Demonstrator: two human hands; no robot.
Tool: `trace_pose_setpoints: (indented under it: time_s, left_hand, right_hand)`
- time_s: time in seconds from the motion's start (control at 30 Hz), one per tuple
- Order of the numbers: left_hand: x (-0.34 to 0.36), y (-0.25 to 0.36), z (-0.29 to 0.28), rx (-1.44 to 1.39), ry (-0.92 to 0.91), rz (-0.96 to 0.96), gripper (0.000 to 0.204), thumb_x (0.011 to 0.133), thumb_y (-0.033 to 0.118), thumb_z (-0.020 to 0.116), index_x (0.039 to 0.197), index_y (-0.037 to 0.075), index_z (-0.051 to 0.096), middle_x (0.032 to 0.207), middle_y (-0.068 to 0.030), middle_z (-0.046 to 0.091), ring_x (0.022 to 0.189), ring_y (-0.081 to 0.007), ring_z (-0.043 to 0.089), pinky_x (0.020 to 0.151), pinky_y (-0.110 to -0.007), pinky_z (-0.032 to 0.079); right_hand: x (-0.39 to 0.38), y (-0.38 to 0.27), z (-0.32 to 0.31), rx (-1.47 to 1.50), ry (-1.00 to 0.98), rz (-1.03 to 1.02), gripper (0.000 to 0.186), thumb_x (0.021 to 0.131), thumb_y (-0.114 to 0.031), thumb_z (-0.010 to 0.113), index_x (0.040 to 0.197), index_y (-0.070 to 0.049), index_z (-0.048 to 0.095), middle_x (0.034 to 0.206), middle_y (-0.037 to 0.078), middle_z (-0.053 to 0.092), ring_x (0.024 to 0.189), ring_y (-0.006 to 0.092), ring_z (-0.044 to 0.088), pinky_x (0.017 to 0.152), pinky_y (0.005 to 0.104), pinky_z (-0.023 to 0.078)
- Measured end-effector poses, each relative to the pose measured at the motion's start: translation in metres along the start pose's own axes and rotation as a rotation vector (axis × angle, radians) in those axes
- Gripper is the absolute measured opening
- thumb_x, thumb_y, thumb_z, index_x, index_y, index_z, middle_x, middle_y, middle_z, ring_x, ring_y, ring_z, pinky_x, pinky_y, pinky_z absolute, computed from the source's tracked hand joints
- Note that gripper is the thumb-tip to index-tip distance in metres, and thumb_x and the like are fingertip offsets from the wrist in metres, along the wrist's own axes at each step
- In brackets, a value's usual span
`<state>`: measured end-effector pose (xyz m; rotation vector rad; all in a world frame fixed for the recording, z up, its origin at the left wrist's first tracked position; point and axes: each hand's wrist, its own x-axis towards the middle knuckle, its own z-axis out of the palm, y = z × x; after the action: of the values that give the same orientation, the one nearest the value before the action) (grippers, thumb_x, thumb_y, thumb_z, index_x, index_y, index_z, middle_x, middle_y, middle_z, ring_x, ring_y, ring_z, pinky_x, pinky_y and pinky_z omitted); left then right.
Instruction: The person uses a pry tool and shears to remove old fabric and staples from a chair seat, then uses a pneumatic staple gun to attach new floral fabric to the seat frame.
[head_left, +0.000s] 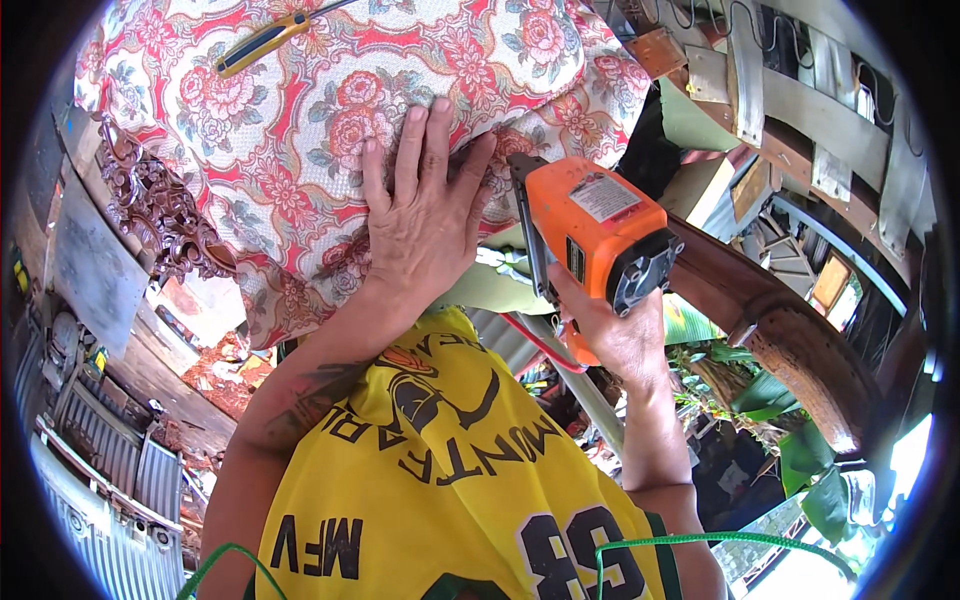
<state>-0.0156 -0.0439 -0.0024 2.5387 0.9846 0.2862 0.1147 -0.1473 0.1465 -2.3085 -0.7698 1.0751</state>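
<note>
Uppermost, floral red-and-white fabric (270, 130), spread across rounded, bulky form. Left hand (425, 215) palm down on fabric near its lower edge, open, fingers spread. Right hand (620, 335) closed around grip of orange staple gun (585, 215), tool's nose just beside left thumb; whether nose touches fabric, cannot tell. Screwdriver (262, 45) lying on fabric, upper left. Carved dark wood (165, 210) along fabric's left side. Yellow jersey (420, 520) below.
</note>
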Motion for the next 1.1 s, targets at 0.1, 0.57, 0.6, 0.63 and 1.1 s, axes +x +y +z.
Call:
trace_pose_setpoints:
  time_s: [0.1, 0.57, 0.6, 0.63, 1.1]
  left_hand:
    - [-0.001, 0.0, 0.002, -0.042, 0.037, -0.004, 0.045, 0.097, 0.034, 0.062, 0.141, 0.022, 0.064, 0.167, -0.0158, 0.031, 0.156, -0.0337, 0.024, 0.123, -0.058, 0.011]
    - [0.009, 0.0, -0.01, -0.101, -0.04, -0.063, 0.04, 0.101, 0.028, 0.061, 0.14, 0.027, 0.067, 0.169, -0.0212, 0.025, 0.155, -0.04, 0.023, 0.121, -0.058, 0.011]
    - [0.008, 0.0, -0.009, -0.1, -0.04, -0.063, 0.04, 0.101, 0.028, 0.061, 0.14, 0.027, 0.067, 0.169, -0.0212, 0.025, 0.155, -0.04, 0.023, 0.121, -0.058, 0.011]
    - [0.008, 0.0, -0.008, -0.098, -0.018, -0.062, 0.039, 0.099, 0.028, 0.063, 0.138, 0.026, 0.068, 0.169, -0.0185, 0.027, 0.155, -0.0376, 0.023, 0.122, -0.057, 0.011]
    - [0.006, -0.003, -0.002, -0.086, 0.013, -0.08, 0.041, 0.097, 0.022, 0.061, 0.137, 0.024, 0.068, 0.168, -0.0162, 0.028, 0.156, -0.0355, 0.023, 0.122, -0.056, 0.01]
  right_hand:
    - [-0.002, 0.001, 0.0, 0.022, 0.005, 0.011, 0.023, 0.093, -0.006, 0.075, 0.115, -0.001, 0.069, 0.077, 0.001, 0.068, 0.062, 0.0084, 0.064, 0.056, 0.0271, 0.052]
    - [0.0, 0.013, -0.013, -0.14, -0.026, -0.138, 0.037, 0.086, -0.01, 0.082, 0.121, -0.003, 0.071, 0.081, 0.005, 0.073, 0.067, 0.0144, 0.069, 0.066, 0.0325, 0.056]
    - [0.002, 0.012, -0.012, -0.129, -0.009, -0.146, 0.03, 0.083, -0.008, 0.078, 0.112, -0.004, 0.072, 0.088, 0.007, 0.075, 0.077, 0.021, 0.073, 0.072, 0.035, 0.058]
    - [0.004, 0.01, -0.011, -0.12, 0.008, -0.155, 0.025, 0.079, -0.006, 0.074, 0.104, -0.005, 0.073, 0.094, 0.008, 0.078, 0.087, 0.0276, 0.077, 0.079, 0.0375, 0.06]
    - [0.034, -0.014, 0.002, -0.012, -0.061, -0.077, 0.035, 0.09, 0.0, 0.076, 0.123, 0.001, 0.065, 0.095, 0.004, 0.073, 0.063, 0.0101, 0.066, 0.054, 0.0262, 0.052]
